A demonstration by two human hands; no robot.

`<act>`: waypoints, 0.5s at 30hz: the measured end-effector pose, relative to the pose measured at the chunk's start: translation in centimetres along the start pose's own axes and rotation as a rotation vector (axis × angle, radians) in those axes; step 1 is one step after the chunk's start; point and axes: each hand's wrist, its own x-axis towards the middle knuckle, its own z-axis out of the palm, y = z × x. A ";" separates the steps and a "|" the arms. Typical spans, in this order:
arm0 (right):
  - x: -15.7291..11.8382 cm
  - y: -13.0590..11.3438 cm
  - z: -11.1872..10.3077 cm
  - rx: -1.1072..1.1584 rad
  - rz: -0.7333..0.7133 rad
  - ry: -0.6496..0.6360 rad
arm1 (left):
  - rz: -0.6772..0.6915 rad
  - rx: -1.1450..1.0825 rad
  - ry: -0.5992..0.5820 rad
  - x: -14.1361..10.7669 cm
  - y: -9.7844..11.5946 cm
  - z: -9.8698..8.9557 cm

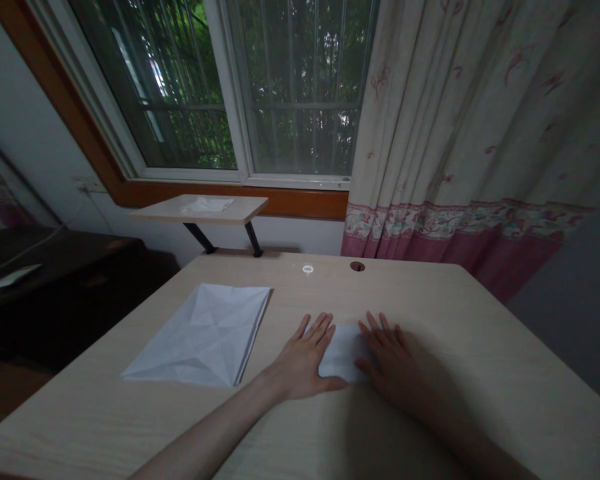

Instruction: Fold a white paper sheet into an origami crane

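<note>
Your L hand (pixel 307 360) & R hand (pixel 390 360) lie palm-down on a small white sheet (pixel 343 353), L on its left side, R on its right. It's thin, flat & smooth-looking, on the tabletop (pixel 430 293) in front of you; cloth or paper, can't tell. L fingers: three close tog., little one apart, thumb stuck out toward the R hand. R fingers: fanned out, thumb pointing at the L. Nothing's pinched.

Left of your L hand, well apart from the small sheet, is a bigger white stack (pixel 205 337): four-sided, w/ creases crossing its top & layered edges on the right side. Tabletop is pale w/ fine wood grain; a round brown insert (pixel 357 267) sits nr its far edge. The raised shelf (pixel 250 208), pale w/ dark legs, holds a crumpled white pc. (pixel 207 204). Curtain (pixel 455 133): pleated fabric, floral band, pink hem.
</note>
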 end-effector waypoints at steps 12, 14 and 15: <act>0.6 0.6 -1.1 0.155 -0.047 0.031 | 0.096 -0.172 0.123 -0.2 0.5 -2.1; 0.7 0.5 -1.1 0.160 -0.049 -0.001 | 0.111 -0.156 0.129 -0.3 0.4 -2.1; 0.7 0.4 -1.1 0.162 -0.054 -0.011 | 0.121 -0.151 0.137 -0.3 0.4 -2.1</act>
